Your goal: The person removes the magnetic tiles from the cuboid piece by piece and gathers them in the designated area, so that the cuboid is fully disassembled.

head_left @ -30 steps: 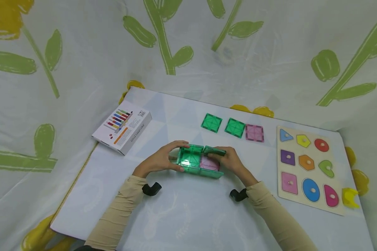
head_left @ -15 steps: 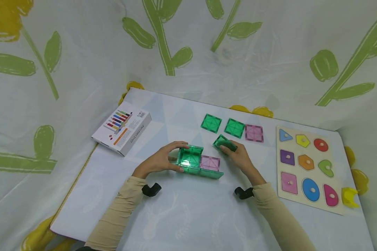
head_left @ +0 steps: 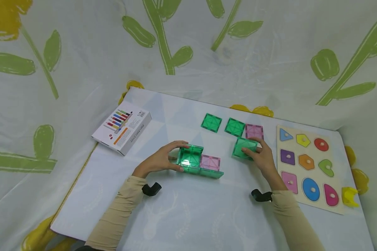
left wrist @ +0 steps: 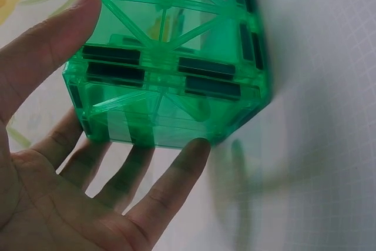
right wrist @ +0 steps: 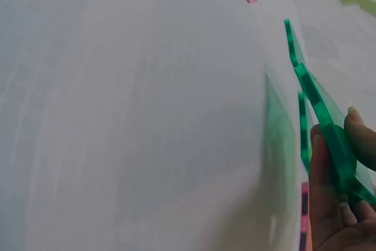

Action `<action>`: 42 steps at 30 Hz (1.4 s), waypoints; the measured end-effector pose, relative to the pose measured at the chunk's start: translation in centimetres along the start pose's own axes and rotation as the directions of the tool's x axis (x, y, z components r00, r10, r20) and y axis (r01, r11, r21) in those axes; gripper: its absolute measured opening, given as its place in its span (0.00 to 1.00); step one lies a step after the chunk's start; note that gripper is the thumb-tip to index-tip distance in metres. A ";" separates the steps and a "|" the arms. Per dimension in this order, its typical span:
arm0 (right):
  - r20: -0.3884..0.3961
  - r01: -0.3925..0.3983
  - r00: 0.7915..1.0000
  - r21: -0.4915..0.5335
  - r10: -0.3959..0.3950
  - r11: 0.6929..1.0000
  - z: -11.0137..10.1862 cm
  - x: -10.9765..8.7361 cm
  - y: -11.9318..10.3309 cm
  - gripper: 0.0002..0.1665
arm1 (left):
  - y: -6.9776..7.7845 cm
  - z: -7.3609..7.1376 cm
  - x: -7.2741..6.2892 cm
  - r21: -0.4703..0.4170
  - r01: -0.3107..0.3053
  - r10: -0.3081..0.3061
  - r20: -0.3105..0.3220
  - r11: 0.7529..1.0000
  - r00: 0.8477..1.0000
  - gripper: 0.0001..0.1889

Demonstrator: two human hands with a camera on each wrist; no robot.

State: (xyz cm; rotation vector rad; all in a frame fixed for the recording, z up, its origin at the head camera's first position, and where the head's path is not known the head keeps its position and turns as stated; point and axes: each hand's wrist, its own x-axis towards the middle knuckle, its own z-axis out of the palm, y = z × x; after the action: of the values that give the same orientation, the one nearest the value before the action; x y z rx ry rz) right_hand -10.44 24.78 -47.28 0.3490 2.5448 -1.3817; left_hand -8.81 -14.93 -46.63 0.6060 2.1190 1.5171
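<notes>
My left hand [head_left: 159, 158] grips the left end of a box-like build of clear green magnetic tiles [head_left: 190, 161], thumb on one side and fingers on the other. In the left wrist view the thumb and fingertips touch the green walls [left wrist: 164, 69]. A pink magnetic tile [head_left: 210, 162] lies inside the build's right half, with a green wall along its near side. My right hand [head_left: 264, 157] pinches a separate green magnetic tile [head_left: 243, 148] between thumb and fingers, to the right of the build. The right wrist view shows this tile [right wrist: 322, 110] edge-on, tilted above the table.
Two green tiles [head_left: 211, 122] [head_left: 235, 127] and a pink tile [head_left: 254, 130] lie flat behind the right hand. A shape-puzzle board [head_left: 306, 167] lies at right, with a yellow piece [head_left: 350, 197] beside it. A white box [head_left: 122, 129] stands at the left.
My right hand has drawn the green tile away from the build's back side, moving right toward the loose pink tile. My left hand and the build have stayed in place.
</notes>
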 end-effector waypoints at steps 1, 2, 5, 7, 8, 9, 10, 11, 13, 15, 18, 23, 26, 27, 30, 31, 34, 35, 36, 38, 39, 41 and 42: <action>-0.014 0.004 1.000 -0.004 -0.004 1.000 -0.2 -0.1 0.2 0.43 | 0.0 0.0 0.0 0.003 -0.002 0.002 0.000 1.000 1.000 0.42; -0.028 0.009 1.000 -0.006 -0.010 1.000 -0.4 -0.2 0.5 0.42 | -0.1 0.0 0.0 0.005 -0.004 0.004 0.000 1.000 1.000 0.42; -0.057 0.023 0.998 -0.012 -0.024 1.000 -0.7 -0.4 1.4 0.37 | -0.2 0.0 0.0 0.011 -0.012 0.012 -0.001 1.000 1.000 0.42; -0.061 0.024 0.998 0.004 -0.024 1.000 -0.9 -0.5 1.9 0.35 | -0.2 0.0 0.0 0.009 -0.014 0.014 0.000 1.000 1.000 0.42; -0.056 0.020 0.998 0.010 -0.019 1.000 -1.0 -0.5 2.1 0.35 | -0.2 0.0 0.0 0.008 -0.015 0.015 0.001 1.000 1.000 0.42; -0.051 0.011 0.999 0.014 -0.010 1.000 -1.1 -0.5 2.3 0.36 | -0.2 0.0 0.0 0.006 -0.017 0.017 0.001 1.000 1.000 0.42; -0.047 -0.002 0.999 0.016 0.003 1.000 -1.2 -0.5 2.4 0.36 | -0.2 0.0 0.0 0.004 -0.018 0.018 0.001 1.000 1.000 0.42; -0.045 -0.013 0.999 0.021 0.014 1.000 -1.4 -0.6 2.5 0.37 | -0.3 0.0 0.0 0.003 -0.019 0.019 0.001 1.000 1.000 0.42; -0.036 -0.042 0.998 0.027 0.043 0.999 -1.6 -0.6 2.6 0.39 | -0.2 0.1 0.0 0.002 -0.019 0.019 0.001 1.000 1.000 0.42; -0.038 -0.069 0.997 0.020 0.070 0.997 -1.8 -0.6 2.6 0.41 | -0.2 0.1 0.0 0.003 -0.017 0.017 0.001 1.000 1.000 0.42; -0.056 -0.099 0.994 -0.001 0.099 0.995 -1.9 -0.5 2.6 0.42 | -0.2 0.1 0.1 0.006 -0.016 0.016 0.001 1.000 1.000 0.42; -0.116 -0.092 0.991 -0.184 0.072 0.979 -2.2 -0.3 2.6 0.43 | -0.2 0.1 0.1 0.005 -0.020 0.020 0.002 1.000 1.000 0.42; -0.127 -0.085 0.991 -0.290 0.050 0.953 -2.1 -0.6 2.6 0.44 | -0.2 0.2 -0.1 0.009 -0.010 0.010 0.002 1.000 1.000 0.43; -0.125 -0.082 0.991 -0.312 0.045 0.947 -2.1 -0.7 2.6 0.44 | -0.2 0.2 -0.2 0.010 -0.006 0.006 0.002 1.000 1.000 0.43; -0.119 -0.057 0.993 -0.346 0.017 0.936 -2.0 -0.9 2.6 0.43 | -0.3 0.2 -0.3 0.015 -0.001 0.001 0.001 1.000 1.000 0.43; -0.117 -0.045 0.993 -0.352 0.003 0.935 -2.0 -0.9 2.6 0.42 | -0.3 0.2 -0.3 0.016 -0.003 0.003 0.001 1.000 1.000 0.43; -0.122 -0.015 0.992 -0.367 -0.032 0.930 -2.0 -0.9 2.6 0.41 | -0.2 0.1 -0.2 0.011 -0.012 0.012 -0.002 1.000 1.000 0.43; -0.127 -0.011 0.991 -0.372 -0.039 0.928 -2.0 -0.9 2.5 0.41 | -0.1 0.1 -0.2 0.010 -0.012 0.012 -0.002 1.000 1.000 0.42; -0.132 -0.012 0.990 -0.374 -0.041 0.927 -1.9 -1.0 2.3 0.42 | -0.1 0.1 -0.1 0.009 -0.012 0.012 -0.002 1.000 1.000 0.42; -0.147 -0.004 0.988 -0.380 -0.056 0.925 -1.6 -1.4 1.7 0.41 | 0.0 0.1 -0.1 0.009 -0.012 0.012 0.001 1.000 1.000 0.42; -0.155 0.010 0.985 -0.379 -0.074 0.925 -1.4 -1.6 1.4 0.40 | 0.0 0.1 -0.1 0.009 -0.012 0.012 0.001 1.000 1.000 0.42; -0.156 0.061 0.980 -0.367 -0.126 0.928 -0.7 -2.1 0.4 0.38 | 0.1 0.1 -0.2 0.010 -0.013 0.013 0.001 1.000 1.000 0.42; -0.146 0.096 0.977 -0.357 -0.157 0.929 -0.2 -2.4 -0.2 0.36 | 0.1 0.1 -0.2 0.010 -0.013 0.013 -0.001 1.000 1.000 0.42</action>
State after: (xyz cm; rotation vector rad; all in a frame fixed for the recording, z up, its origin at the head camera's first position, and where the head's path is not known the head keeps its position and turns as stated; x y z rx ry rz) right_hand -8.25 24.64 -46.26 0.2505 2.9333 -0.9410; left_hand -8.61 -14.92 -46.57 0.6241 2.1287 1.5150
